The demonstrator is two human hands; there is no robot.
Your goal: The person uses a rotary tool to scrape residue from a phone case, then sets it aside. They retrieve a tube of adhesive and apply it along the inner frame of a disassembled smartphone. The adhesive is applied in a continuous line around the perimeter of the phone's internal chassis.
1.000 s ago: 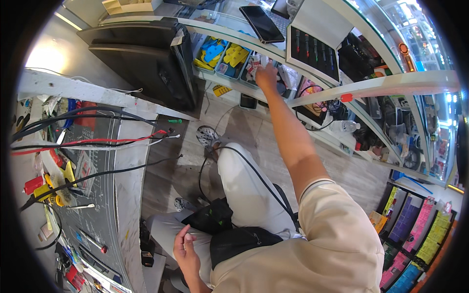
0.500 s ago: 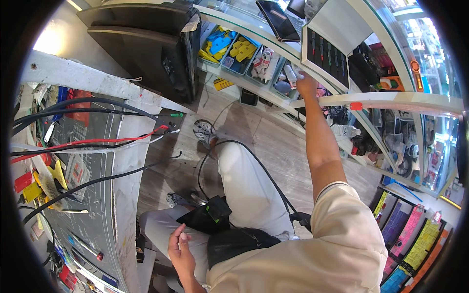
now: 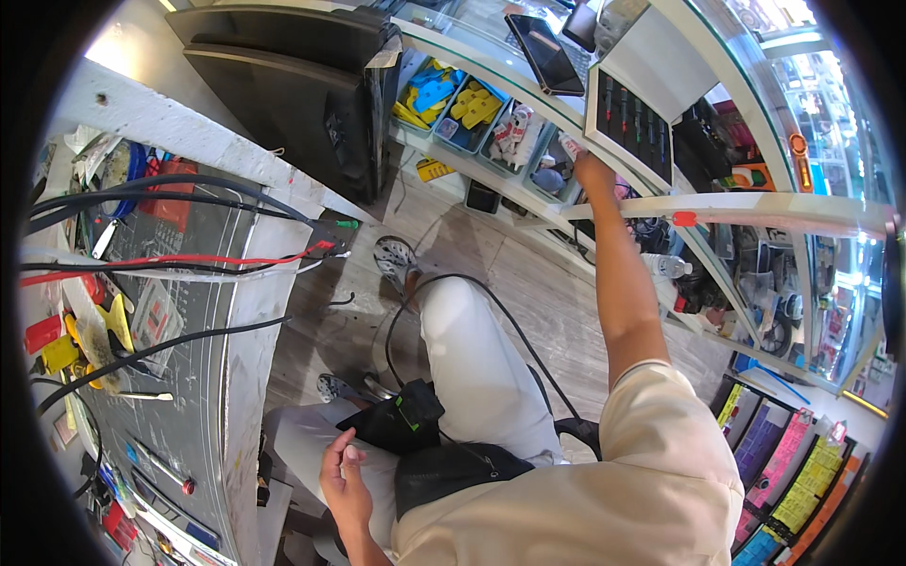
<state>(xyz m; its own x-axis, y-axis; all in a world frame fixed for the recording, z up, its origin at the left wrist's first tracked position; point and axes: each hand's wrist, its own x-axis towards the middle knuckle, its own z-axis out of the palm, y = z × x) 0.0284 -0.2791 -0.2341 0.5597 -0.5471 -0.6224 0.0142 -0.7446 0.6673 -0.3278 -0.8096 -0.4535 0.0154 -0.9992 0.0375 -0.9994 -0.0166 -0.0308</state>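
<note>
My right arm stretches forward to the glass-edged shelf. There my right hand (image 3: 595, 175) is closed at a small white tube with red marks (image 3: 569, 145), above the last of a row of bins; the shelf edge and the hand itself hide some fingers. A grey rounded object (image 3: 548, 179) lies in that bin, just below the tube. Near my lap at the lower left, my left hand (image 3: 345, 479) is raised with loosely bent fingers and holds nothing. A black pouch (image 3: 404, 415) with a green mark rests across my thighs, beside the left hand.
Other bins hold blue and yellow pieces (image 3: 434, 90) and white packets (image 3: 514, 135). A slim case of pen-like tools (image 3: 630, 118) and a phone (image 3: 545, 55) sit on the glass above. Cables (image 3: 170, 354) hang off the cluttered workbench (image 3: 193, 368) at left. Dark panels (image 3: 283, 94) stand ahead.
The white tube has shifted and turned at my right hand, so its red marks now show. My right hand has dipped slightly; the left stays near my lap.
</note>
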